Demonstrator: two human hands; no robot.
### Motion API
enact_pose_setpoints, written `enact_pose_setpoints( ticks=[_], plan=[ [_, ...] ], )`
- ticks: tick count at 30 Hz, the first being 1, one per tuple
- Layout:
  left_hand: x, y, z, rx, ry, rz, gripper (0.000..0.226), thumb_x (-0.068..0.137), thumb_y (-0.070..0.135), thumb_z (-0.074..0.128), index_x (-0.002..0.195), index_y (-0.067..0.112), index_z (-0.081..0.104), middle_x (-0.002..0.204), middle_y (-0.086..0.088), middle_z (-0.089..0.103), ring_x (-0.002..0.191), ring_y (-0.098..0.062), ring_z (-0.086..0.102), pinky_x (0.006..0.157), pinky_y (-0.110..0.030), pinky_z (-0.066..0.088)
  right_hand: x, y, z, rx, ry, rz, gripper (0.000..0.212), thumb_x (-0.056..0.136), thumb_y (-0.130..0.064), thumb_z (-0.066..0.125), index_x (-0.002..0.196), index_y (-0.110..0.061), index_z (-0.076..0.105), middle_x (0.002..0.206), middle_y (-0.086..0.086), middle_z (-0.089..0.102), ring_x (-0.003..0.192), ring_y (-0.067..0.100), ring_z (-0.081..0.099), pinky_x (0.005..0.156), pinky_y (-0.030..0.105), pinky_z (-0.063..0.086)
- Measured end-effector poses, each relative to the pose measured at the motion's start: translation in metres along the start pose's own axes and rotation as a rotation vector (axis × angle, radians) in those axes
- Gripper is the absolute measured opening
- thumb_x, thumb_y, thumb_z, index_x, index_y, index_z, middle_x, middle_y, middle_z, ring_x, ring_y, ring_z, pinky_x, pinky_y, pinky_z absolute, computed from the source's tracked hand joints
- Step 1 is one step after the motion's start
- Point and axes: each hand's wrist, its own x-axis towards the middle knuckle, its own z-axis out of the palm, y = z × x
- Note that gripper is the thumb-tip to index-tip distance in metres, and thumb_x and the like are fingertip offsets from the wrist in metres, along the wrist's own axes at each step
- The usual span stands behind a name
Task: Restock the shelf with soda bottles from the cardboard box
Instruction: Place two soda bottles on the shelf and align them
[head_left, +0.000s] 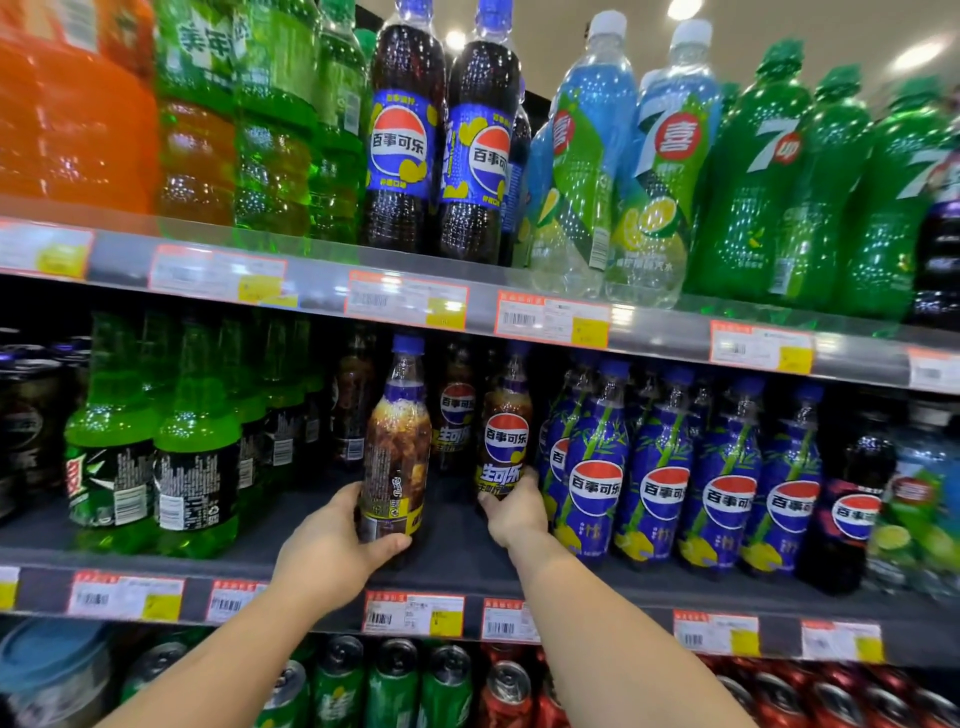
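Both hands grip cola: left hand (332, 545) is curled round the base of a foamy cola bottle (396, 452) held over the middle shelf (457, 551); right hand (511, 512) is closed on the foot of a second cola bottle (506, 441), farther in and to the right. Risk — low holds let tall bottles tip, toppling the blue bamboo-label row (675, 478) at right; the foamy one may spray if jolted. Cardboard box — not in view. Shelf holds green bottles (156, 457) at left.

top shelf: large orange bottles (72, 119), green bottles (748, 182) and pale blue bottles (587, 156) were ranged upright.
shelf edges: price tags (406, 301) were clipped along.
bottom shelf: green cans (395, 680) were stood beside red cans (506, 691).
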Motion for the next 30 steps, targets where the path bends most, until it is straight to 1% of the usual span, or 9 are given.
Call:
enact_pose_setpoints(
  ticks=[8,13,16,19,21,24,26,28,30],
  plan=[
    [0.001,-0.001,-0.002,-0.043,-0.027,-0.004,0.072,0.064,0.053,0.078,0.126,0.035,0.046,0.103,0.017,0.068,0.096,-0.009,0.064,0.082,-0.033,0.051,-0.008,0.003,-0.014,0.076,-0.083,-0.015,0.076,0.08,-0.026,0.076,0.143,-0.011,0.036,0.135,0.009,0.056,0.123,0.027,0.052,0.105,0.036,0.042],
    [0.009,-0.012,-0.004,-0.189,-0.139,-0.042,0.086,0.043,0.056,0.079,0.122,0.037,0.051,0.098,0.02,0.071,0.091,-0.001,0.067,0.09,-0.039,0.052,-0.049,0.003,-0.032,0.183,-0.192,-0.118,0.067,0.083,-0.023,0.074,0.141,-0.02,0.041,0.131,-0.004,0.052,0.118,0.016,0.051,0.103,0.032,0.043],
    [0.009,-0.002,0.002,-0.163,-0.121,-0.077,0.06,0.045,0.054,0.083,0.099,0.042,0.058,0.091,0.018,0.071,0.085,-0.003,0.067,0.084,-0.037,0.054,-0.073,-0.004,-0.031,0.209,-0.318,-0.199,0.051,0.084,-0.021,0.073,0.13,-0.024,0.052,0.123,-0.002,0.058,0.098,0.009,0.06,0.088,0.023,0.05],
    [0.007,0.023,0.013,0.007,-0.028,-0.101,0.06,0.051,0.061,0.074,0.101,0.034,0.056,0.098,0.01,0.061,0.087,-0.014,0.064,0.076,-0.035,0.053,-0.084,-0.012,-0.022,0.182,-0.372,-0.25,0.052,0.084,-0.023,0.072,0.131,-0.025,0.052,0.113,-0.004,0.06,0.085,0.004,0.064,0.08,0.018,0.052],
    [0.006,0.034,0.021,0.05,-0.041,-0.103,0.055,0.06,0.052,0.072,0.105,0.028,0.053,0.101,0.003,0.053,0.092,-0.021,0.062,0.076,-0.033,0.05,-0.084,-0.014,-0.02,0.176,-0.374,-0.253,0.057,0.084,-0.025,0.072,0.135,-0.031,0.047,0.11,-0.01,0.057,0.088,0.003,0.065,0.087,0.024,0.052],
    [0.006,0.028,0.024,-0.003,-0.155,0.058,0.046,0.059,0.047,0.072,0.102,0.038,0.056,0.093,0.004,0.058,0.077,-0.013,0.062,0.074,-0.032,0.054,-0.077,-0.012,-0.022,0.161,-0.414,-0.26,0.055,0.085,-0.022,0.07,0.121,-0.051,0.039,0.097,-0.027,0.055,0.099,0.004,0.063,0.094,0.027,0.049],
    [0.009,0.017,0.022,-0.02,-0.238,0.136,0.047,0.071,0.029,0.072,0.111,0.045,0.056,0.097,0.003,0.056,0.075,-0.009,0.062,0.078,-0.031,0.054,-0.069,-0.009,-0.022,0.161,-0.416,-0.256,0.052,0.084,-0.019,0.071,0.114,-0.051,0.044,0.092,-0.031,0.058,0.101,0.002,0.064,0.095,0.027,0.049],
    [0.012,0.01,0.02,-0.074,-0.265,0.152,0.055,0.08,0.013,0.068,0.125,0.042,0.053,0.107,0.002,0.051,0.086,-0.011,0.063,0.087,-0.027,0.052,-0.062,-0.008,-0.018,0.165,-0.401,-0.249,0.051,0.08,-0.017,0.075,0.113,-0.048,0.05,0.093,-0.027,0.064,0.099,0.001,0.064,0.096,0.029,0.05],
    [0.016,0.009,0.017,-0.134,-0.299,0.154,0.058,0.084,0.003,0.065,0.133,0.03,0.051,0.12,0.0,0.048,0.102,-0.011,0.06,0.093,-0.016,0.046,-0.053,-0.008,-0.01,0.144,-0.34,-0.248,0.05,0.072,-0.023,0.081,0.107,-0.045,0.054,0.101,-0.02,0.067,0.101,0.004,0.064,0.096,0.033,0.051]
  ],
)
